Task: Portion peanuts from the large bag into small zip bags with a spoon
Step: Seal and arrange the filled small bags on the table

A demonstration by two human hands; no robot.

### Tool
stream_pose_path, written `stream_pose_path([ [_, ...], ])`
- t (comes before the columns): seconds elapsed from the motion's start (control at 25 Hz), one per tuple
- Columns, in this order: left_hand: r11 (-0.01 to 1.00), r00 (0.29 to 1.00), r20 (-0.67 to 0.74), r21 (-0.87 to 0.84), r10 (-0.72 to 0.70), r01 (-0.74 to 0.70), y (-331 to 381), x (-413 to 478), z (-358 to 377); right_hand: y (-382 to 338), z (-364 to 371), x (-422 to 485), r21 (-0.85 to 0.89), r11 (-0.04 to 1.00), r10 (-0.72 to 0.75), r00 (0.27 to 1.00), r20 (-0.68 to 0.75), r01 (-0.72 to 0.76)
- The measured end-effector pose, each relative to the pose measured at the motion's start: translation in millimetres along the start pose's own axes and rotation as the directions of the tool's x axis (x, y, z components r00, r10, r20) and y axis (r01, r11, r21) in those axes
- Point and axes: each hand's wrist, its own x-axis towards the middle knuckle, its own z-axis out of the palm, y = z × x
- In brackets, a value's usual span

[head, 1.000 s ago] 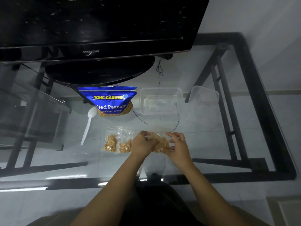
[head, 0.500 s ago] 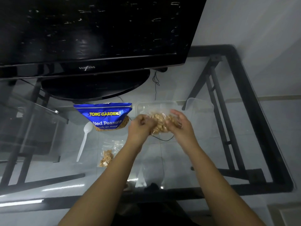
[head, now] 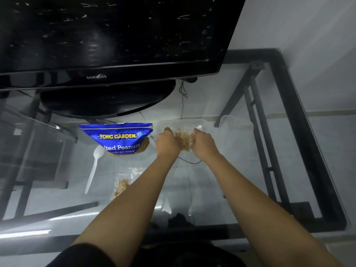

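Observation:
The large blue peanut bag (head: pixel 119 138) stands on the glass table, just left of my hands. A white plastic spoon (head: pixel 94 168) lies left of it, bowl towards the bag. My left hand (head: pixel 167 142) and my right hand (head: pixel 203 142) together grip a small clear zip bag of peanuts (head: pixel 183 140), held over the clear plastic container (head: pixel 163 125). Another filled small zip bag (head: pixel 122 186) lies on the table nearer to me, partly hidden by my left forearm.
A black television (head: pixel 115 45) on a round stand rises right behind the bag and container. The container's clear lid (head: pixel 234 122) rests to the right. A thin black cable (head: pixel 189 162) runs under my wrists. The table's black frame (head: pixel 300 132) borders the right side.
Both hands have carried the small zip bag of peanuts away from me, from the near middle of the table to above the clear container. The bag, spoon and other zip bags stay put.

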Motion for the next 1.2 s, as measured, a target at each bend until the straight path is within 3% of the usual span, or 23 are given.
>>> stream_pose_path([
  [0.08,0.980,0.993,-0.065,0.181,0.095,-0.082,-4,-2,0,-4,3,-2,-0.229,0.973,-0.047,0.997,-0.069,0.030],
  [0.2,0.935,0.961,-0.127,0.293,0.245,-0.199,-10,-12,-10,-6,3,-5,-0.301,0.954,-0.037,0.987,-0.154,-0.011],
  [0.28,0.919,0.919,-0.171,0.248,0.354,-0.307,-24,-27,-18,-9,1,-15,-0.279,0.959,-0.110,0.969,-0.223,0.045],
  [0.4,0.904,0.863,-0.274,0.074,0.425,-0.421,-69,-57,-23,-17,16,-51,-0.111,0.961,-0.272,0.934,-0.232,0.252],
  [0.52,0.957,0.884,-0.372,0.053,0.284,-0.285,-133,-76,-27,-32,62,-90,-0.015,0.920,-0.393,0.918,-0.055,0.392],
  [0.64,0.988,0.895,-0.417,0.078,0.156,-0.136,-184,-86,-37,-52,111,-107,0.049,0.928,-0.372,0.924,0.089,0.369],
  [0.76,0.996,0.955,-0.290,-0.077,-0.056,0.035,-201,-89,-42,-64,134,-111,0.151,0.945,-0.303,0.951,0.064,0.291],
  [0.92,0.895,0.963,-0.024,-0.376,-0.270,0.241,-191,-90,-41,-58,136,-110,0.281,0.928,-0.261,0.965,0.018,0.246],
  [1.04,0.894,0.975,0.078,-0.388,-0.209,0.223,-169,-95,-32,-33,123,-109,0.316,0.924,-0.215,0.976,-0.038,0.215],
  [1.2,0.936,0.992,0.126,-0.350,0.011,0.034,-132,-106,-7,16,100,-118,0.240,0.952,-0.160,0.978,-0.132,0.188],
])
